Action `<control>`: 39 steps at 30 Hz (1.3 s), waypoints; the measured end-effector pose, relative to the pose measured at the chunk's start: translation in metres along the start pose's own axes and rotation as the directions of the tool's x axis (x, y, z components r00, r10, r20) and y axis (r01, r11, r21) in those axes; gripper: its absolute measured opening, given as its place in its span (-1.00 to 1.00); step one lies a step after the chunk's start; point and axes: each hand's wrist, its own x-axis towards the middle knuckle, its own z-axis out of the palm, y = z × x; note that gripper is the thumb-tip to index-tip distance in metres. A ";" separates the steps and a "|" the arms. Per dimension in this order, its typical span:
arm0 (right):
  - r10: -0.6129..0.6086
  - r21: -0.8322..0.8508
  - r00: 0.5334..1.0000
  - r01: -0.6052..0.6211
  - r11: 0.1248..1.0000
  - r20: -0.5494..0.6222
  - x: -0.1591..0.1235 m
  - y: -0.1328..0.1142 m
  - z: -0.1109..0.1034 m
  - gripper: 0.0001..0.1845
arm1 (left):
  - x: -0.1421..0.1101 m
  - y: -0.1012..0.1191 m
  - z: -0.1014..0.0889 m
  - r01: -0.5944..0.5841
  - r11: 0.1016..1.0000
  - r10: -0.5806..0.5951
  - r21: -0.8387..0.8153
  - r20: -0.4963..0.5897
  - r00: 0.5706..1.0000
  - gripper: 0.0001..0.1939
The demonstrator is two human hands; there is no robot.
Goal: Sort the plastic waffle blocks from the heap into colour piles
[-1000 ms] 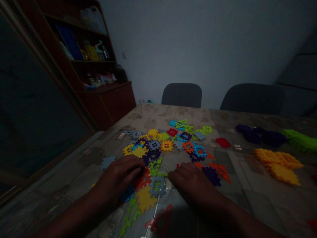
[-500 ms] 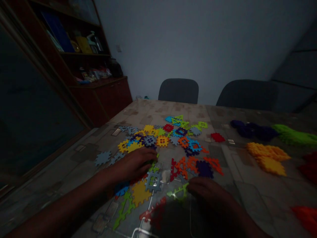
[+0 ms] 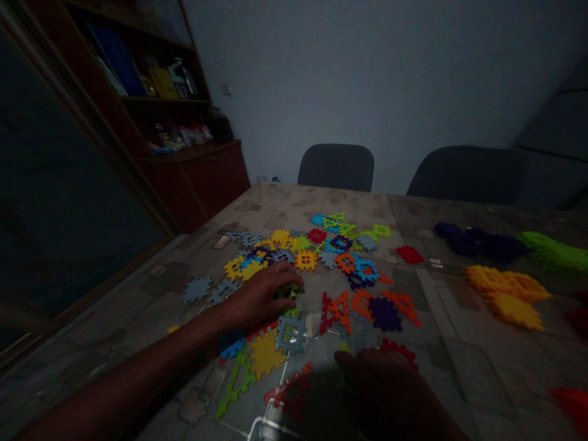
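My left hand [image 3: 271, 291] is over the scattered plastic interlocking pieces, its thumb and fingers curled around a lime-green piece [image 3: 289, 293]. Just below it lie a grey square window piece [image 3: 290, 334] and a yellow square piece [image 3: 266, 354]. In deep shadow, my right hand [image 3: 374, 373] has its fingers closed on another lime-green interlocking piece [image 3: 342, 367], mostly hidden by the hand and the dark. Beside the right hand is a red piece [image 3: 399, 354]. A reddish triangular piece [image 3: 291, 389] lies between the hands, near the front.
Sorted stacks stand on the right: purple [image 3: 480, 242], lime green [image 3: 554, 251], yellow [image 3: 508, 297] and red-orange [image 3: 572, 401]. Mixed pieces cover the table's middle [image 3: 305, 260]. Two grey chairs [image 3: 336, 165] stand behind, and a wooden cabinet [image 3: 197, 177] is at the left.
My right hand has moved slightly down and over its lime-green piece, uncovering a red piece beside it. The left hand has shifted a little, with more of the lime-green piece showing between its fingers.
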 end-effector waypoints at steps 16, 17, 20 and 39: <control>-0.114 0.030 0.992 0.116 0.993 -0.057 -0.019 0.001 -0.010 -0.86 | -0.004 0.077 0.052 0.159 0.763 -0.193 -0.626 0.013 0.981 -0.81; -0.099 0.022 0.994 0.101 0.995 -0.048 -0.018 0.000 -0.009 -0.91 | -0.003 0.077 0.053 0.166 0.756 -0.207 -0.633 0.009 0.978 -0.80; -0.059 0.045 0.997 0.061 0.997 -0.042 -0.016 -0.003 -0.009 -0.86 | -0.006 0.074 0.060 0.196 0.734 -0.256 -0.650 0.001 0.967 -0.78; 0.124 0.178 0.991 -0.114 0.977 -0.050 -0.014 0.005 -0.029 -0.74 | -0.034 0.073 0.072 -0.080 0.976 0.093 -0.202 0.056 0.994 -0.77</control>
